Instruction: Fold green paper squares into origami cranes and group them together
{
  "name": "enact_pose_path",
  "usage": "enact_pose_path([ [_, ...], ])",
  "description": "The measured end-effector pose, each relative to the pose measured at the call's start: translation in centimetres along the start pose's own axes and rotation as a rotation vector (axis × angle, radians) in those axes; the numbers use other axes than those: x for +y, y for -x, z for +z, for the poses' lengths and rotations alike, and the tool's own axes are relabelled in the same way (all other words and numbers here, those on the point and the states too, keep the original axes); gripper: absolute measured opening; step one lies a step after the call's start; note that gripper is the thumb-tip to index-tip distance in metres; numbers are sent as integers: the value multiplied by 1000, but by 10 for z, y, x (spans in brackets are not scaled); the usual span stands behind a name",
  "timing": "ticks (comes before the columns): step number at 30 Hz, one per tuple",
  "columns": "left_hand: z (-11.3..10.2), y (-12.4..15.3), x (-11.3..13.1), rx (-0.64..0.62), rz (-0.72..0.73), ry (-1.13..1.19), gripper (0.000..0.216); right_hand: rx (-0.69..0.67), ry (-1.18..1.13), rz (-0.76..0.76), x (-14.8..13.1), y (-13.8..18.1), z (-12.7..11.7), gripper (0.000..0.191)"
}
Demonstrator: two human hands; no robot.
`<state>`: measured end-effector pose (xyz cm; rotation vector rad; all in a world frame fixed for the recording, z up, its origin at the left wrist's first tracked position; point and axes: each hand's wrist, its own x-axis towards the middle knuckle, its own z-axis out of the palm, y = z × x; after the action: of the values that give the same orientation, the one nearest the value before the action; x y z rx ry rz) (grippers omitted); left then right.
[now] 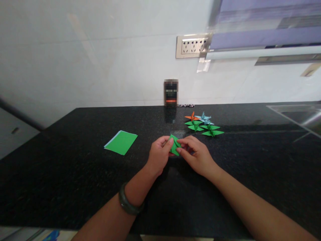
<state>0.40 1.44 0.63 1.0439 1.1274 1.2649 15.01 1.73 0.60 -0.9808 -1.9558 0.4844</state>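
A small piece of folded green origami paper (175, 144) is held between my hands, just above the black counter. My left hand (160, 151) pinches its left side, thumb on top and fingers behind. At the right edge, my right hand (194, 152) has thumb and fingertips closed on a fold of the paper. Farther left lies a stack of square paper (122, 142), green on top with a light blue edge showing. Several folded paper cranes stand beyond my right hand: an orange crane (192, 117), light blue ones (204, 118) and green ones (212, 131).
The black speckled counter (75, 174) runs back to a pale wall. Against the wall stands a small dark box (171, 93), blurred out, beside a beaded string (186, 105). A sink (301, 117) is at the right, and a socket panel (192, 47) is on the wall.
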Motion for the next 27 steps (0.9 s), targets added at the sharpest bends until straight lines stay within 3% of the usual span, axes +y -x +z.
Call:
enact_pose_path([
  [9, -3, -4, -6, 60, 21, 53, 20, 51, 64, -157, -1, 0, -2, 17],
  [18, -2, -2, -4, 33, 18, -9, 19, 44, 227, -191, -3, 0, -4, 16],
  [27, -3, -2, -4, 65, 77, -88, 19, 114, 120, 4, -1, 2, 3, 7],
])
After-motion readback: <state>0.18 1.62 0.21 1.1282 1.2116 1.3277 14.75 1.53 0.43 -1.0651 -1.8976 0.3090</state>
